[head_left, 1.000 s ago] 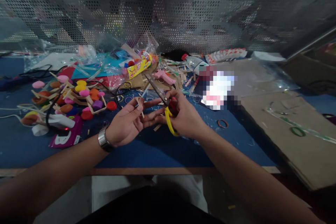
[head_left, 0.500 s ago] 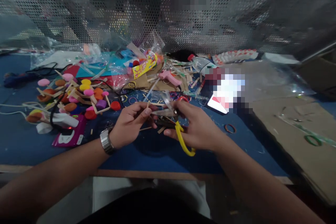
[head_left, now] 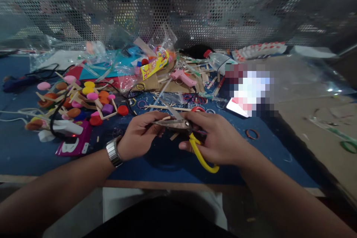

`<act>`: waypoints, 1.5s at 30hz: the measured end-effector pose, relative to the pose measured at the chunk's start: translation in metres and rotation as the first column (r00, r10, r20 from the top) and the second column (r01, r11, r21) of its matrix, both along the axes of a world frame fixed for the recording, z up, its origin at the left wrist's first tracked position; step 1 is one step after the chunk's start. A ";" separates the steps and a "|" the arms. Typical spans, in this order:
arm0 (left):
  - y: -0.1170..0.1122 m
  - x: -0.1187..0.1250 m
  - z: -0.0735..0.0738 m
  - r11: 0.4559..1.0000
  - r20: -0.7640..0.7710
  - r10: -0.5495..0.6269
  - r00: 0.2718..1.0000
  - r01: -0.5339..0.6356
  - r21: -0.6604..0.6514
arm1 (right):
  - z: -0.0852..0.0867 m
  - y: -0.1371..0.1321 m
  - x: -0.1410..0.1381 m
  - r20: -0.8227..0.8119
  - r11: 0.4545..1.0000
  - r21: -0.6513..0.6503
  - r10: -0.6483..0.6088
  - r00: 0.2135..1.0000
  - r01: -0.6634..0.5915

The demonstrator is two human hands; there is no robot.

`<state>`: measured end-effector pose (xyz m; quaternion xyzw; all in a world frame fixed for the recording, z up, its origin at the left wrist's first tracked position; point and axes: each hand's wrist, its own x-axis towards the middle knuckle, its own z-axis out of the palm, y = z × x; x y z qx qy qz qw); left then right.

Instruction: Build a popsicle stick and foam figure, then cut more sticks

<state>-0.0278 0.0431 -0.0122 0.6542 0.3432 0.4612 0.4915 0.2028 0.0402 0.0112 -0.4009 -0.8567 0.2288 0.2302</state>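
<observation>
My right hand [head_left: 216, 137] grips scissors [head_left: 184, 128] with red and yellow handles, the metal blades pointing left and a little apart. My left hand [head_left: 138, 137], a metal watch [head_left: 113, 151] on its wrist, is closed in a pinch on a thin wooden stick [head_left: 166, 118] held at the blades. Both hands hover over the blue table top [head_left: 156, 160] near its front edge.
At the left lies a heap of coloured caps and sticks [head_left: 83, 102] with cables. Behind the hands are a pink glue gun [head_left: 182, 78], plastic bags, a yellow packet [head_left: 154, 66], rubber bands [head_left: 252, 134] and loose sticks. Cardboard [head_left: 320, 126] covers the right. A perforated metal screen closes the back.
The scissors swung from pointing up and away to lying level, blades toward my left hand. My left hand closed from spread fingers into a pinch on the stick. Both hands dropped a little.
</observation>
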 end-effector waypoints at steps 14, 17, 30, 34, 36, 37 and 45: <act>0.003 -0.001 0.004 0.996 -0.040 -0.065 0.997 0.067 0.052 | 0.002 -0.002 0.001 0.024 0.998 -0.061 0.029 0.999 -0.028; 0.003 0.000 0.008 0.996 -0.063 -0.065 0.996 0.069 0.052 | 0.002 -0.002 0.001 0.014 0.997 -0.069 0.038 0.999 -0.037; 0.002 0.004 -0.001 0.940 0.292 0.003 0.956 0.097 -0.326 | -0.003 -0.003 0.001 0.056 0.990 0.133 -0.055 0.997 0.047; 0.001 0.006 0.004 0.894 0.453 0.031 0.891 0.178 -0.411 | -0.006 -0.002 0.001 0.086 0.988 0.139 -0.083 0.993 0.071; 0.000 0.007 0.006 0.867 0.487 0.022 0.873 0.226 -0.444 | -0.006 -0.002 0.002 0.093 0.985 0.151 -0.098 0.991 0.083; 0.000 0.007 0.007 0.859 0.495 0.019 0.869 0.239 -0.453 | -0.006 -0.001 0.002 0.096 0.983 0.158 -0.105 0.990 0.089; -0.001 0.003 0.006 0.844 0.475 0.072 0.877 0.201 -0.498 | -0.009 0.001 0.003 0.121 0.964 0.240 -0.148 0.981 0.116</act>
